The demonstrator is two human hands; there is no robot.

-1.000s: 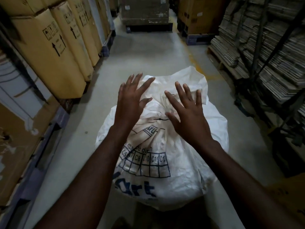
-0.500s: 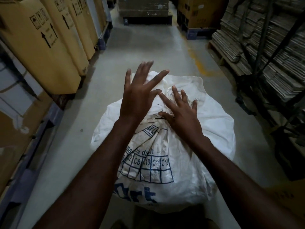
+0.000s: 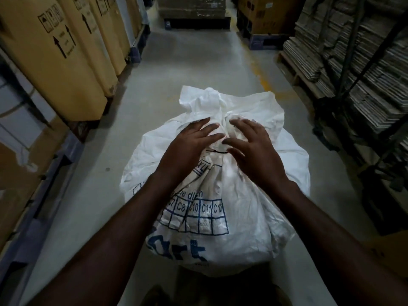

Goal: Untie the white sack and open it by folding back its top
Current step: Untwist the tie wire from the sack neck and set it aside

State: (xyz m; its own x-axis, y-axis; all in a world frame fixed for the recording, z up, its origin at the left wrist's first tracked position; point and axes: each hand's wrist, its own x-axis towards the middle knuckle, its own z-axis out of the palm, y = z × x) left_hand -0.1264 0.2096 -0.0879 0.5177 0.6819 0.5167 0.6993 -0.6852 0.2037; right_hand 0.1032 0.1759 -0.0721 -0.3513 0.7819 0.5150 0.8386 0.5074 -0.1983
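Observation:
A full white sack (image 3: 238, 217) with blue printing stands on the floor in front of me. Its neck (image 3: 223, 120) is gathered and tied, and the loose top (image 3: 205, 98) flares out beyond the tie. A thin dark cord (image 3: 215, 151) shows on the fabric between my hands. My left hand (image 3: 187, 146) lies on the sack just left of the neck, fingers straight and reaching the gathered fabric. My right hand (image 3: 254, 149) hovers or rests just right of the neck, fingers spread and slightly bent, holding nothing.
Tall cardboard boxes (image 3: 55, 58) line the left side of the aisle. Stacks of flattened cardboard (image 3: 362, 69) on racks fill the right. Pallets with boxes (image 3: 194, 9) stand at the far end. The grey concrete floor (image 3: 194, 67) runs between them.
Both hands have come down from a raised, spread pose and closed in on the tied neck. The left hand dropped from above the sack onto its fabric.

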